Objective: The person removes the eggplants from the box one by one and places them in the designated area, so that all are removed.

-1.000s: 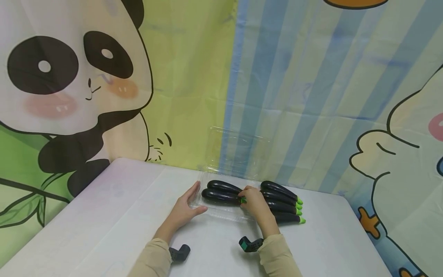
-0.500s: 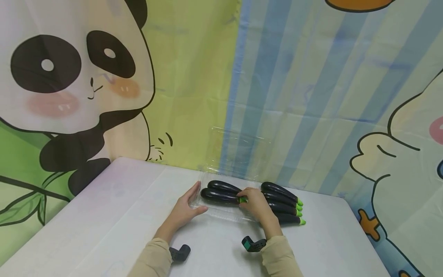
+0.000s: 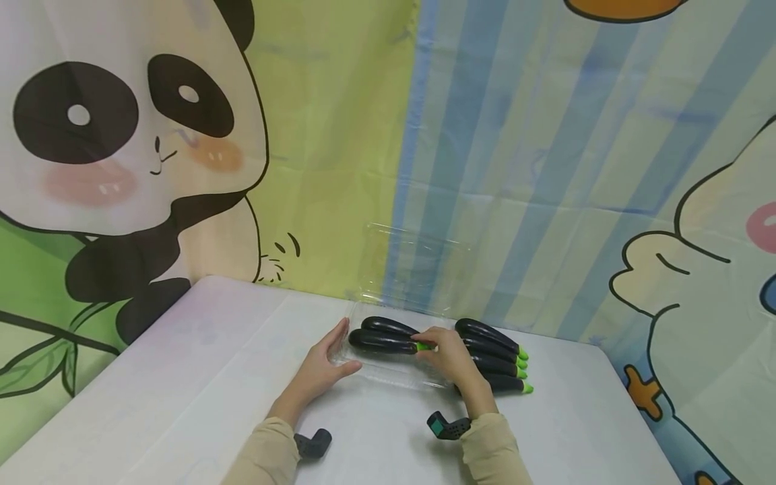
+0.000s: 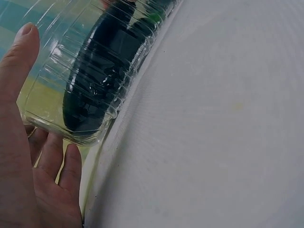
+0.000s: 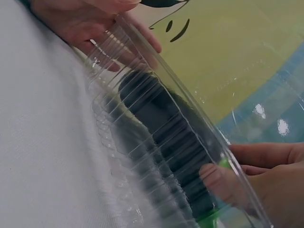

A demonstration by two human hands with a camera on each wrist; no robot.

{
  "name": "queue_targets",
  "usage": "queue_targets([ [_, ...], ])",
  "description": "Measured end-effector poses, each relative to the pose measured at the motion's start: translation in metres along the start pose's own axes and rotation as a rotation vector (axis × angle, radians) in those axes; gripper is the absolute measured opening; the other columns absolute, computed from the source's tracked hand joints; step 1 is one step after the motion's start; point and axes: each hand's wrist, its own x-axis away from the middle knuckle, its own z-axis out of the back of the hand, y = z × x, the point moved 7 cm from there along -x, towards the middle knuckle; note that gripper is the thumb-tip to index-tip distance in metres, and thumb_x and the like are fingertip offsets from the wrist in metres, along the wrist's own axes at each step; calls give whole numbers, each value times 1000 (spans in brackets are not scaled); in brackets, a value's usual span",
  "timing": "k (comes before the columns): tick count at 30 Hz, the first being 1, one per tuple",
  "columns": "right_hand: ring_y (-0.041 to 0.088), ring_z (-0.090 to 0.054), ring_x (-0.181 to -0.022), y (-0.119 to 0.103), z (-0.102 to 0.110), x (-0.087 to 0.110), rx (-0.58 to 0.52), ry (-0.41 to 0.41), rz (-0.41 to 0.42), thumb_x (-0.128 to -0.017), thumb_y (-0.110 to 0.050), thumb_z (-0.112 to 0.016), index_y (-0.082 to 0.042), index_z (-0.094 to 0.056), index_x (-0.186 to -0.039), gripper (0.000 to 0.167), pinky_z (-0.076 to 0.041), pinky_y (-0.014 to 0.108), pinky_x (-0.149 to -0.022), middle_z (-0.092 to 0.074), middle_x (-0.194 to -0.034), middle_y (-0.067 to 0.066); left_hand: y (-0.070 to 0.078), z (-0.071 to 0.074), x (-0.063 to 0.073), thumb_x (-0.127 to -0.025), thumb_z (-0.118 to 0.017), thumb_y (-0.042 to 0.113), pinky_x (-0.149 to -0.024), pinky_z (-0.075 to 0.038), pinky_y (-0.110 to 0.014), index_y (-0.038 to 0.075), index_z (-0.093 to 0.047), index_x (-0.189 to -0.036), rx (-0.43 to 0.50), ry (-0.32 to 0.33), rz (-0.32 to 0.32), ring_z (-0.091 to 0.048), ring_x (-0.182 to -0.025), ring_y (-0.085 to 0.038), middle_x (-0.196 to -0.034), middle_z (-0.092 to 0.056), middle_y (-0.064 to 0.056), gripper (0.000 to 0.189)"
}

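Observation:
A clear plastic clamshell box (image 3: pixel 397 376) lies open on the table with two glossy dark eggplants in it. My right hand (image 3: pixel 448 358) pinches the nearer eggplant (image 3: pixel 378 342) at its bright green stem end. Behind it lies the other eggplant (image 3: pixel 386 325), its stem end hidden by my fingers. At the box's left end, my left hand (image 3: pixel 324 364) rests with thumb and fingers spread wide. In the left wrist view, its fingertips touch the box's end wall, and the thumb (image 4: pixel 26 45) stands apart from the fingers.
Several more eggplants (image 3: pixel 494 364) lie side by side right of the box, green ends pointing right. The transparent lid (image 3: pixel 418 266) stands raised against the printed curtain (image 3: pixel 509 168) behind. The white tabletop (image 3: pixel 182 377) extends left and in front.
The nearer eggplant has shifted slightly left in the box, and more of its green end shows. My right wrist has moved a little right. The left hand stays at the box's end.

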Motion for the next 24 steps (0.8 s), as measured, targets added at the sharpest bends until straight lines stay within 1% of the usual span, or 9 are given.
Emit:
queue_targets([
  [2, 13, -65, -84, -1, 1, 0, -29, 18, 15, -78, -13, -76, -16, -71, -114, 37, -56, 24, -72, -69, -98, -2, 0, 0, 0, -73, -81, 37, -119, -20, -32, 20, -25, -151, 3, -5, 0, -28, -143, -13, -156, -27, 5, 98],
  [5, 14, -67, -86, 0, 2, 1, -66, 44, 16, -78, -13, -75, -16, -70, -115, 37, -57, 24, -72, -70, -100, -1, 0, 0, 0, -74, -80, 37, -119, -19, -34, 20, -24, -152, 5, -8, -5, -27, -143, -14, -156, -27, 3, 97],
  [9, 14, -68, -89, 4, 3, 1, -111, 78, -27, -78, -15, -76, -17, -71, -114, 36, -58, 24, -73, -71, -101, -4, 0, 0, 0, -74, -80, 37, -119, -19, -35, 20, -24, -152, 0, -11, -13, -27, -143, -15, -157, -26, 3, 97],
  [12, 15, -69, -92, 8, 4, 1, -161, 102, -69, -79, -14, -75, -17, -72, -112, 34, -58, 24, -75, -71, -104, -3, -1, 0, -1, -74, -80, 36, -119, -19, -33, 19, -24, -152, -1, -12, -10, -27, -143, -13, -156, -26, 3, 97],
  [16, 18, -69, -94, 12, 5, 3, -223, 121, -102, -80, -12, -73, -17, -71, -112, 32, -58, 23, -76, -71, -106, 2, -1, 0, -1, -74, -81, 35, -118, -19, -30, 19, -24, -152, 7, -14, -2, -27, -143, -11, -156, -27, 4, 98],
  [20, 19, -70, -93, 15, 6, 4, -255, 127, -105, -80, -11, -72, -16, -71, -111, 32, -58, 21, -75, -71, -106, 4, -1, 0, -1, -74, -81, 35, -118, -19, -30, 19, -24, -152, 9, -18, 1, -27, -143, -10, -156, -27, 5, 98],
  [24, 18, -69, -93, 16, 7, 5, -274, 127, -110, -80, -11, -72, -18, -72, -110, 31, -58, 20, -76, -72, -105, 3, -1, 0, -1, -74, -81, 33, -118, -19, -32, 19, -24, -152, 11, -17, -8, -28, -142, -12, -156, -28, 3, 97],
])
